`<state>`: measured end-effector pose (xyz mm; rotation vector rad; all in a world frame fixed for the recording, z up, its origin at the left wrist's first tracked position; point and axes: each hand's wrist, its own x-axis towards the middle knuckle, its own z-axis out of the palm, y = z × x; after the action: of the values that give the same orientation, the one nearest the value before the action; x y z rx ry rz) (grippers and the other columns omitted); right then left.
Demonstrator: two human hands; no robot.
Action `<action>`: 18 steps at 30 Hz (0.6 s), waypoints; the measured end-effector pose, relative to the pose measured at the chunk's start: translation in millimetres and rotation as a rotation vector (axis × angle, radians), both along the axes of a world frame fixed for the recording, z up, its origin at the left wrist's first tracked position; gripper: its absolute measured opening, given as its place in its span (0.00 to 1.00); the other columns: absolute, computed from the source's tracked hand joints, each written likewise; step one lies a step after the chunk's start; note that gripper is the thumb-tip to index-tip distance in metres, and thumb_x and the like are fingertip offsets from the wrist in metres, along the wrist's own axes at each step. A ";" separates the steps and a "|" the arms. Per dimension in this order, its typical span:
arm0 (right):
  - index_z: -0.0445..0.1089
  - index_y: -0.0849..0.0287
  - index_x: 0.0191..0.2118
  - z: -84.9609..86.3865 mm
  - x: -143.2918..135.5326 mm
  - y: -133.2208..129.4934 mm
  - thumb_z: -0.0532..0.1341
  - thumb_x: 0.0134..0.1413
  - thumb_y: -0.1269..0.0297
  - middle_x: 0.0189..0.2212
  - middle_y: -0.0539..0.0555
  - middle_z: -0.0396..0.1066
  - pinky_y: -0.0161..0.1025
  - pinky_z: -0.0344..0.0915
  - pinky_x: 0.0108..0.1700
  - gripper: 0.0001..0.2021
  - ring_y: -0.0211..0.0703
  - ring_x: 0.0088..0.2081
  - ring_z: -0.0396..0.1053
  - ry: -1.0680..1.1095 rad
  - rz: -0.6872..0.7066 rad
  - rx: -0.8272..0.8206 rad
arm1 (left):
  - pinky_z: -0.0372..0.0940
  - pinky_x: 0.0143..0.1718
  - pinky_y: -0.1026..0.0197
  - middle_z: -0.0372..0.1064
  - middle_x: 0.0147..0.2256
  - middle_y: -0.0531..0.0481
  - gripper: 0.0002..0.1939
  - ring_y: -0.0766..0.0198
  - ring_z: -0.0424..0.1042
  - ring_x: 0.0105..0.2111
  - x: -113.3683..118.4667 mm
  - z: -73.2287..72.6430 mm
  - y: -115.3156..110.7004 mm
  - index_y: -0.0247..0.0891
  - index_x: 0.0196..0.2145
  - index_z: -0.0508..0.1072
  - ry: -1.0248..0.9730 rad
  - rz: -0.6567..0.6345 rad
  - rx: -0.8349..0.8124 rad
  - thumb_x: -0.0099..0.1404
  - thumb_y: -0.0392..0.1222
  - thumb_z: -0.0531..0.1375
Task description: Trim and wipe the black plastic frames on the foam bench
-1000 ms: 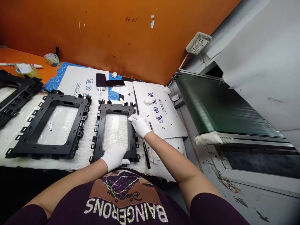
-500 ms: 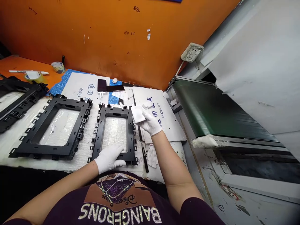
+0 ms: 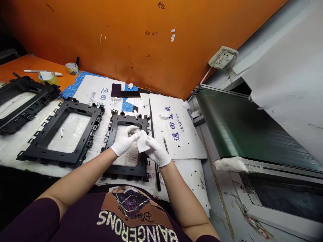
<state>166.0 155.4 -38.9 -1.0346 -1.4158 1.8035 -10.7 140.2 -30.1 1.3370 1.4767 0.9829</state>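
Observation:
A folded white cloth pad (image 3: 142, 141) is pinched between my two gloved hands. My left hand (image 3: 125, 139) has its thumb and fingers on the pad's left edge. On the right edge, my right hand (image 3: 156, 151) grips it with fingers closed. Both hands are above a black plastic frame (image 3: 126, 170) with a rectangular opening, which lies flat and is partly hidden by them. A second black frame (image 3: 54, 154) lies to its left, and a third (image 3: 29, 116) is at the far left.
White boards (image 3: 186, 144) with blue writing lie at the right, with a pencil (image 3: 165, 145) and a white scrap. A black pen (image 3: 157, 179), phones (image 3: 116, 90) and tape rolls (image 3: 72, 68) are around. A green conveyor (image 3: 239, 127) stands at right.
My left hand has lifted off the near edge of the frame and taken hold of the pad. My right hand has brought the pad lower, over the frame. The view has shifted slightly.

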 end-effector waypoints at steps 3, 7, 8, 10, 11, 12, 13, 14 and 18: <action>0.71 0.60 0.54 -6.0 1.3 28.0 0.61 0.59 0.53 0.51 0.61 0.75 0.51 0.72 0.53 0.21 0.52 0.51 0.73 -0.251 -0.153 0.228 | 0.65 0.59 0.46 0.71 0.57 0.40 0.28 0.50 0.68 0.58 -8.7 -6.9 -9.9 0.37 0.61 0.66 0.364 0.058 0.019 0.67 0.49 0.59; 0.72 0.61 0.53 -16.2 -12.7 73.2 0.60 0.57 0.65 0.53 0.64 0.72 0.55 0.65 0.60 0.18 0.56 0.55 0.68 -0.761 -0.216 0.688 | 0.58 0.63 0.39 0.64 0.61 0.32 0.32 0.41 0.60 0.62 -36.7 -23.6 -35.3 0.31 0.63 0.62 0.843 0.223 -0.034 0.65 0.48 0.58; 0.72 0.62 0.53 -18.8 -17.5 80.2 0.58 0.58 0.68 0.52 0.65 0.72 0.57 0.63 0.60 0.18 0.57 0.55 0.66 -0.884 -0.164 0.768 | 0.58 0.62 0.39 0.63 0.61 0.30 0.34 0.40 0.59 0.62 -43.5 -28.3 -40.0 0.29 0.64 0.60 0.891 0.270 -0.094 0.64 0.49 0.58; 0.74 0.64 0.52 -22.5 -24.3 87.3 0.55 0.59 0.72 0.50 0.67 0.74 0.59 0.60 0.60 0.17 0.59 0.54 0.65 -1.096 -0.033 0.878 | 0.59 0.60 0.39 0.62 0.61 0.27 0.37 0.37 0.60 0.62 -54.1 -36.2 -44.5 0.27 0.64 0.58 0.894 0.313 -0.232 0.63 0.51 0.58; 0.75 0.65 0.51 -23.1 -25.4 88.4 0.54 0.61 0.72 0.49 0.68 0.74 0.60 0.60 0.60 0.17 0.60 0.54 0.65 -1.173 0.030 0.914 | 0.60 0.59 0.39 0.63 0.60 0.26 0.39 0.37 0.60 0.62 -57.4 -38.8 -44.0 0.27 0.65 0.56 0.859 0.304 -0.296 0.63 0.53 0.58; 0.75 0.65 0.50 -22.7 -24.8 88.8 0.54 0.62 0.71 0.49 0.68 0.75 0.59 0.60 0.59 0.16 0.60 0.54 0.65 -1.226 0.089 0.938 | 0.61 0.58 0.40 0.63 0.60 0.26 0.41 0.37 0.61 0.62 -59.5 -40.4 -42.0 0.27 0.66 0.55 0.812 0.282 -0.353 0.62 0.54 0.59; 0.75 0.65 0.51 -21.4 -22.8 89.3 0.54 0.64 0.70 0.50 0.67 0.75 0.58 0.60 0.59 0.16 0.60 0.54 0.65 -1.257 0.144 0.949 | 0.62 0.58 0.42 0.64 0.60 0.27 0.42 0.38 0.62 0.62 -60.6 -41.0 -38.9 0.28 0.66 0.53 0.766 0.256 -0.404 0.61 0.54 0.60; 0.75 0.64 0.53 -19.5 -20.1 90.2 0.53 0.64 0.70 0.51 0.66 0.75 0.56 0.61 0.58 0.17 0.59 0.53 0.65 -1.272 0.197 0.945 | 0.63 0.57 0.44 0.64 0.60 0.27 0.43 0.39 0.63 0.62 -60.9 -40.6 -35.1 0.28 0.66 0.52 0.730 0.232 -0.454 0.60 0.52 0.61; 0.69 0.64 0.62 -13.2 -14.0 98.1 0.50 0.64 0.75 0.55 0.63 0.75 0.46 0.66 0.53 0.23 0.53 0.50 0.68 -1.273 0.352 0.902 | 0.65 0.56 0.51 0.65 0.59 0.27 0.43 0.43 0.69 0.59 -60.0 -35.8 -22.4 0.27 0.66 0.51 0.709 0.171 -0.567 0.58 0.41 0.63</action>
<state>152.0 253.5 -52.2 -1.4604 -2.8597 0.2710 -70.7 117.8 -65.9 1.1834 2.2149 0.1166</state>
